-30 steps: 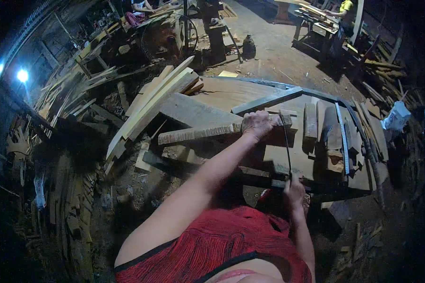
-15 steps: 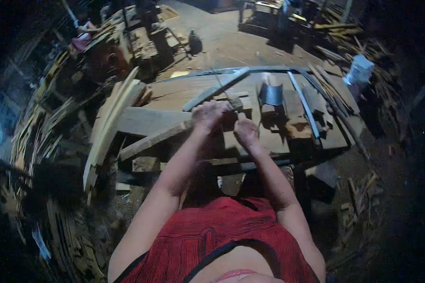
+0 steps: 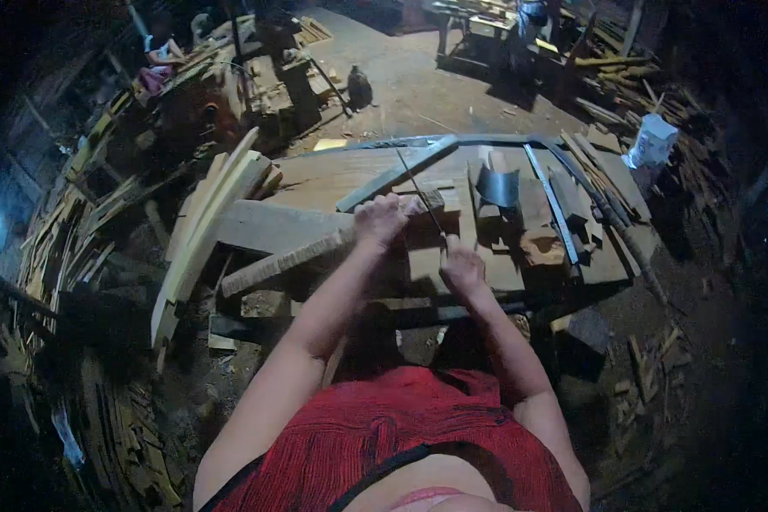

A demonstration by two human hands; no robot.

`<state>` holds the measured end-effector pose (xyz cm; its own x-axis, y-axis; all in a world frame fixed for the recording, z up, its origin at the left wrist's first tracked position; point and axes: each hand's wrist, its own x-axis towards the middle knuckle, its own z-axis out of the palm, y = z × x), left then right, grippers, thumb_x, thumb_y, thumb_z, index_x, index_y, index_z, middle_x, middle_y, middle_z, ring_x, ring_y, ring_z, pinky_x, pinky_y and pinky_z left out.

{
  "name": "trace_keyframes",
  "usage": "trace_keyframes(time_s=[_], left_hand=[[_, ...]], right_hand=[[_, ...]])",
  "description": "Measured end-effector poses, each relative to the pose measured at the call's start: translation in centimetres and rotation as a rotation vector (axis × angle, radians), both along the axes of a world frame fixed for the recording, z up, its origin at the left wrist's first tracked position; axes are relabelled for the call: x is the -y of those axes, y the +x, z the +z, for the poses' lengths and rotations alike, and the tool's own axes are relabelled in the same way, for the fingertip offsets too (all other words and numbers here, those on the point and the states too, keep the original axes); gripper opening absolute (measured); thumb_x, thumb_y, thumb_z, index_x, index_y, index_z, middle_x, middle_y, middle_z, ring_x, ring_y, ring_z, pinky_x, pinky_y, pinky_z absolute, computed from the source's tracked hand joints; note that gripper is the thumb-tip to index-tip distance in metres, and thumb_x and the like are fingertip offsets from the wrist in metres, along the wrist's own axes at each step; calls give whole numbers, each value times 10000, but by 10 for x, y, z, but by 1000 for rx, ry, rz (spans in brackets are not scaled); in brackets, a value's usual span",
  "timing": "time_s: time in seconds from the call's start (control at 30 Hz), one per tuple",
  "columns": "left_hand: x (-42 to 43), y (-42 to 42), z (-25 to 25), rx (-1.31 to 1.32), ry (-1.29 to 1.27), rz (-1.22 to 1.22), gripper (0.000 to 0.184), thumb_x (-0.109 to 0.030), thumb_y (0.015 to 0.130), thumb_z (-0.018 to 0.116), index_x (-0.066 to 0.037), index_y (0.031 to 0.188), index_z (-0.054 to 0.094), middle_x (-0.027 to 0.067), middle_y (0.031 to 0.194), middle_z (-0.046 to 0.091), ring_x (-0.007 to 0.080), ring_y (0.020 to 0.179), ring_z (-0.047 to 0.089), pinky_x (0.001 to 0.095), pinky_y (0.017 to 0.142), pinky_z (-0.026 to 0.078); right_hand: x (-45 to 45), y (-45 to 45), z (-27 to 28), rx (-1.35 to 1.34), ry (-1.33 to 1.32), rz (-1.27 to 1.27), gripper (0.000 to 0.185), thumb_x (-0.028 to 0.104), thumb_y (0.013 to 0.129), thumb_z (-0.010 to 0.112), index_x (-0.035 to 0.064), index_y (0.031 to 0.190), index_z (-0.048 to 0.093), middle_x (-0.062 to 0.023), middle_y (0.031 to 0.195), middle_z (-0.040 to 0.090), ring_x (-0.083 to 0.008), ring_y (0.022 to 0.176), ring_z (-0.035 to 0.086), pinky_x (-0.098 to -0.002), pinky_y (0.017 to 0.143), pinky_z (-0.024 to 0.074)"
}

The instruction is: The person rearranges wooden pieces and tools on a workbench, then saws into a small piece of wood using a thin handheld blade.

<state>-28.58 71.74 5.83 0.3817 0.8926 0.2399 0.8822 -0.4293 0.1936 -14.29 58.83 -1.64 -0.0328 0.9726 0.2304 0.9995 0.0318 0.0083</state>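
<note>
My left hand [image 3: 381,220] is closed round a long, ridged strip of wood [image 3: 290,258] that lies slanting across the workbench [image 3: 324,175]. My right hand [image 3: 463,266] grips the handle of a thin, dark saw-like tool [image 3: 420,189]. Its narrow blade points up and away to the left, crossing the wood strip just right of my left hand. The strip's far end [image 3: 433,200] shows beyond the blade. Behind my hands a grey bar [image 3: 398,173] lies diagonally on the bench.
Long pale boards [image 3: 205,230] lean at the bench's left. A curved metal sheet [image 3: 498,188], wood blocks and a metal ruler-like strip [image 3: 551,203] lie at the right. A person [image 3: 162,58] sits at the far left; another stands by a far table [image 3: 486,26].
Since a second ago, the view has shifted. My right hand has risen toward the wood, then drawn back slightly with the tool. My left hand stays on the strip.
</note>
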Motion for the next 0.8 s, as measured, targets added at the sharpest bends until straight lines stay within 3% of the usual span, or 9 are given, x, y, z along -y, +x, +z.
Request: trace_keyframes(time_s=[0.13, 0.3, 0.4, 0.43, 0.5, 0.63, 0.7, 0.73, 0.8], left_hand=[[7, -1, 6, 56, 104, -11, 518, -571, 811, 421, -90, 809, 611, 134, 740, 627, 294, 717, 636, 416, 652, 488], [6, 0, 8, 20, -38, -54, 523, -552, 823, 406, -67, 864, 598, 153, 785, 625, 309, 777, 621, 422, 709, 468], [6, 2, 7, 19, -33, -35, 526, -547, 824, 402, -59, 869, 593, 159, 801, 623, 316, 773, 615, 427, 712, 463], [6, 1, 6, 19, -29, -27, 529, -549, 822, 402, -56, 867, 590, 161, 813, 622, 319, 782, 612, 426, 714, 462], [6, 0, 7, 7, -35, -23, 529, -547, 820, 402, -54, 872, 583, 168, 837, 616, 324, 809, 603, 428, 720, 456], [7, 1, 8, 28, -33, 7, 518, -566, 808, 411, -78, 849, 579, 145, 816, 617, 314, 799, 606, 432, 702, 457], [3, 0, -1, 25, 5, -15, 509, -568, 808, 410, -87, 840, 573, 135, 816, 618, 307, 792, 607, 434, 693, 458], [-1, 0, -7, 26, 46, -23, 500, -570, 808, 410, -96, 832, 567, 126, 816, 618, 301, 785, 609, 436, 684, 459], [-7, -1, -14, 29, 15, -60, 491, -567, 811, 407, -100, 827, 555, 128, 817, 615, 310, 777, 606, 444, 679, 456]], right_hand=[[-59, -14, 8, -200, 222, -103, 141, 114, 776, 479, 46, 713, 585, -92, 527, 494, -264, 580, 602, -374, 509, 473], [-27, -23, 77, -599, 19, -138, 268, 257, 830, 485, 16, 944, 496, -262, 841, 586, -422, 788, 567, -499, 680, 444], [-32, -9, 59, -781, -48, -140, 379, 339, 833, 512, 7, 1014, 504, -249, 839, 586, -383, 847, 574, -473, 705, 437], [-26, -4, 64, -780, -42, -162, 379, 339, 833, 512, 7, 1014, 504, -249, 839, 586, -383, 847, 574, -473, 705, 437], [-16, 5, 78, -933, -91, -131, 291, 300, 807, 500, 31, 911, 538, -176, 671, 580, -352, 652, 578, -443, 632, 461], [-16, 47, 80, -604, 141, -136, 363, 348, 823, 530, 40, 1015, 544, -225, 864, 568, -362, 835, 548, -404, 728, 426], [-20, 63, 78, -435, 370, -329, 370, 347, 810, 549, 66, 1051, 552, -217, 1055, 500, -362, 964, 473, -438, 781, 389], [-73, 110, -23, -265, 292, -269, 489, 410, 772, 573, 105, 1149, 519, -211, 1285, 332, -372, 1178, 307, -525, 903, 286], [-80, 93, -18, -137, 405, -558, 622, 501, 722, 578, 126, 1210, 491, -190, 1383, 208, -350, 1278, 172, -564, 993, 146]])
